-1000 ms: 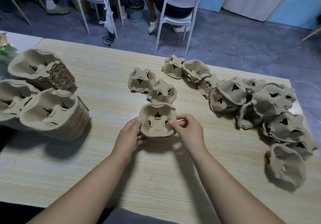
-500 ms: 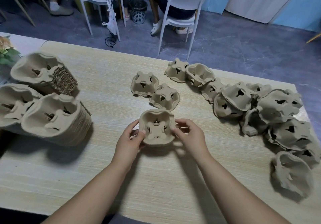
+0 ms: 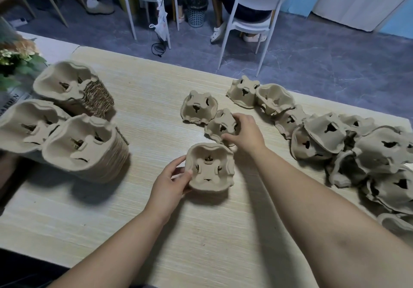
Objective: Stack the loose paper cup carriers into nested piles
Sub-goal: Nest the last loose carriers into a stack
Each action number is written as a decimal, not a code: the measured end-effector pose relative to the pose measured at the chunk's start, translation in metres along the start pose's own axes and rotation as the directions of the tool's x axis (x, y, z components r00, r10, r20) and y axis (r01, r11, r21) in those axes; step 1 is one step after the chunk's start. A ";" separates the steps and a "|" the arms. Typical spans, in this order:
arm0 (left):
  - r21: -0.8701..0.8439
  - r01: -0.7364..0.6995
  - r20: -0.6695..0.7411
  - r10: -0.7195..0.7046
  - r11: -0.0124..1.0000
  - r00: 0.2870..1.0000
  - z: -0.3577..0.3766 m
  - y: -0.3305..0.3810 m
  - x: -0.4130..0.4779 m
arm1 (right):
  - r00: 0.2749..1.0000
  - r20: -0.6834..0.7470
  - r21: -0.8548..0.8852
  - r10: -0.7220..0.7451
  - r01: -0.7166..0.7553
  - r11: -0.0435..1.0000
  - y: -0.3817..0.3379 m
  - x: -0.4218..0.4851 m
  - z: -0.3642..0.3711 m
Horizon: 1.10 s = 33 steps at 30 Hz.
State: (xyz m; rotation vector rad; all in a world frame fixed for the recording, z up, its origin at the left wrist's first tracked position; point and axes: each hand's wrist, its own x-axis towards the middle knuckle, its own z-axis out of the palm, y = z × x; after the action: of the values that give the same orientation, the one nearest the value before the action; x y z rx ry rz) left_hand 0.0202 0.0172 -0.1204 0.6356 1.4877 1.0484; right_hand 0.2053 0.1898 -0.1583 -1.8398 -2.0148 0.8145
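Note:
A brown pulp cup carrier [image 3: 210, 169] sits hollow side up at the middle of the wooden table [image 3: 156, 231]. My left hand [image 3: 169, 180] grips its left rim, thumb on the edge. My right hand [image 3: 244, 131] has its fingers curled over an upside-down carrier [image 3: 220, 124] just behind. Another upside-down carrier [image 3: 199, 107] lies to that one's left. Three nested piles [image 3: 85, 146] lie on their sides at the left. Several loose carriers [image 3: 368, 151] are heaped along the right side.
A plant with flowers [image 3: 15, 59] stands at the far left edge by a printed paper. Beyond the table's far edge are white chairs [image 3: 250, 14] with seated people, a small mesh bin [image 3: 196, 10] and grey floor.
My right hand let go of the held carrier and reached forward onto the upside-down carrier behind it. My left hand still holds the first carrier.

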 end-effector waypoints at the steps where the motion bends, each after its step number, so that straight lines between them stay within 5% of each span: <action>1: -0.004 0.002 0.003 -0.002 1.000 1.000 0.000 0.000 0.000 | 1.000 0.013 0.013 -0.007 0.007 1.000 0.002 -0.001 -0.005; 6: -0.013 0.007 0.006 -0.007 1.000 1.000 0.000 0.000 0.001 | 0.979 0.041 0.406 0.198 -0.197 0.892 0.014 -0.051 -0.045; 9: -0.016 0.012 0.017 -0.012 1.000 1.000 0.000 -0.001 0.001 | 0.915 0.290 0.720 0.279 -0.401 0.566 0.019 -0.094 -0.058; 12: 0.002 0.007 0.026 -0.007 1.000 1.000 -0.001 -0.002 0.000 | 0.817 0.486 0.803 0.309 -0.557 0.210 0.016 -0.123 -0.053; 14: 0.012 0.000 0.031 -0.001 1.000 1.000 -0.001 -0.002 0.000 | 0.770 0.564 0.786 0.298 -0.611 0.092 0.014 -0.134 -0.046; 21: -0.012 -0.016 0.037 0.017 1.000 0.999 0.002 -0.004 -0.004 | 0.785 0.403 0.856 0.471 -0.505 0.108 0.018 -0.152 -0.035; 26: 0.001 -0.030 0.039 0.029 1.000 0.999 0.003 -0.006 -0.006 | 0.890 0.059 0.610 0.453 -0.391 0.689 0.023 -0.152 -0.035; 33: 0.061 -0.064 0.063 0.060 0.996 0.996 0.004 -0.008 -0.008 | 0.876 -0.259 0.353 0.407 -0.307 0.884 0.028 -0.148 -0.051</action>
State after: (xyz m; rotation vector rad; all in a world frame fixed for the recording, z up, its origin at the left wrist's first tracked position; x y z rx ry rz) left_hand 0.0264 0.0081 -0.1234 0.7564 1.4608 1.0240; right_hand 0.2778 0.0566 -0.1111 -2.0336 -1.2811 0.7935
